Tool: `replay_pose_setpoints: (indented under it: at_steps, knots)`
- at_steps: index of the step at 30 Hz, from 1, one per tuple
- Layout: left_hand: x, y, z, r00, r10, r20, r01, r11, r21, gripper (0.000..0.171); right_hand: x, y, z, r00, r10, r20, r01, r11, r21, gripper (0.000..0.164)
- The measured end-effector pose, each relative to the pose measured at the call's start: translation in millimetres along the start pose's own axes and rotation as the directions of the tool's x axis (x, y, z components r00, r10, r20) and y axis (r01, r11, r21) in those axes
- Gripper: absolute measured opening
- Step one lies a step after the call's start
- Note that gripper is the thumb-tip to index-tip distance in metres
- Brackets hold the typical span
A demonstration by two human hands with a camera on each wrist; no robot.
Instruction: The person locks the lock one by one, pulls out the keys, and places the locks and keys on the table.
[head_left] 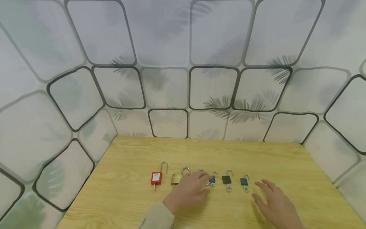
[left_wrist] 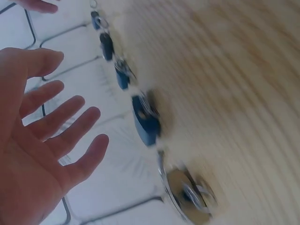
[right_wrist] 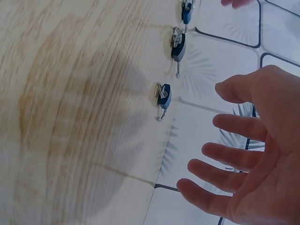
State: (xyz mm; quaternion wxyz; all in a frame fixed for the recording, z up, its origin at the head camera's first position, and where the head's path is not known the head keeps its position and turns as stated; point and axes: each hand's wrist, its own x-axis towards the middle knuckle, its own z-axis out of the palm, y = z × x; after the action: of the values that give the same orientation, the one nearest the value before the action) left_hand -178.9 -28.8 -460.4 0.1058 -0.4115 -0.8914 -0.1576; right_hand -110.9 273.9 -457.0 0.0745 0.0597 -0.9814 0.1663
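Observation:
Several open-shackle padlocks lie in a row on the wooden table. From the left in the head view come a red padlock [head_left: 156, 178], a brass padlock [head_left: 175, 179], one mostly covered by the left hand, a small blue padlock [head_left: 212, 179], a black padlock [head_left: 227, 179] and another small blue padlock [head_left: 244, 181]. My left hand [head_left: 190, 187] hovers over the row's middle, fingers spread and holding nothing. The left wrist view reveals the covered lock as a larger blue padlock [left_wrist: 146, 122] with keys. To the right of the row, my right hand [head_left: 274, 203] hangs with loose, empty fingers.
Keys [head_left: 228, 187] sit in the near ends of the locks. Bare wooden tabletop [head_left: 128, 206] surrounds the row. A patterned curtain [head_left: 168, 124] with dark outlines and leaf prints encloses the table at the back and both sides.

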Motion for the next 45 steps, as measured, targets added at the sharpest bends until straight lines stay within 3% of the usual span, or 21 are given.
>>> replay_pose_setpoints:
  at_steps: [8,13,22,27,31,37,42,45]
  knots:
    - [20.3,13.7,8.1,0.999,0.004,0.053,-0.001,0.998,-0.058,0.04,2.9,-7.3,1.0,0.998,0.031,0.059,-0.031,0.999,0.009,0.039]
    - [34.0,23.1,16.8,0.998,0.022,0.052,-0.018,0.996,-0.088,0.036,1.7,-4.3,-1.4,0.993,0.056,0.107,-0.056,0.998,-0.002,0.036]
    - [82.0,50.3,37.1,0.994,0.047,0.099,-0.053,0.997,0.052,0.037,4.0,8.6,-13.8,0.993,0.035,0.113,-0.034,0.999,-0.011,0.036]
    - [99.6,57.5,43.2,0.991,0.034,0.133,-0.046,0.995,0.093,0.037,10.2,8.8,-17.2,0.988,0.046,0.147,-0.046,0.999,0.0,0.037]
    - [107.6,58.6,46.4,0.992,0.016,0.124,-0.035,0.987,0.159,0.034,12.9,7.8,-16.5,0.986,0.055,0.159,-0.058,0.998,0.012,0.039]
    - [113.1,62.2,57.0,0.986,-0.028,0.164,-0.008,0.976,0.218,0.032,13.4,9.0,-16.0,0.984,0.069,0.164,-0.072,0.997,0.016,0.042]
    - [114.5,66.2,66.3,0.98,-0.049,0.191,0.004,0.973,0.23,0.034,13.9,11.2,-17.5,0.972,0.087,0.216,-0.09,0.996,0.007,0.044]
    - [113.1,66.7,69.0,0.973,-0.074,0.218,0.023,0.973,0.229,0.039,13.6,11.4,-16.5,0.976,0.079,0.201,-0.083,0.997,0.01,0.043]
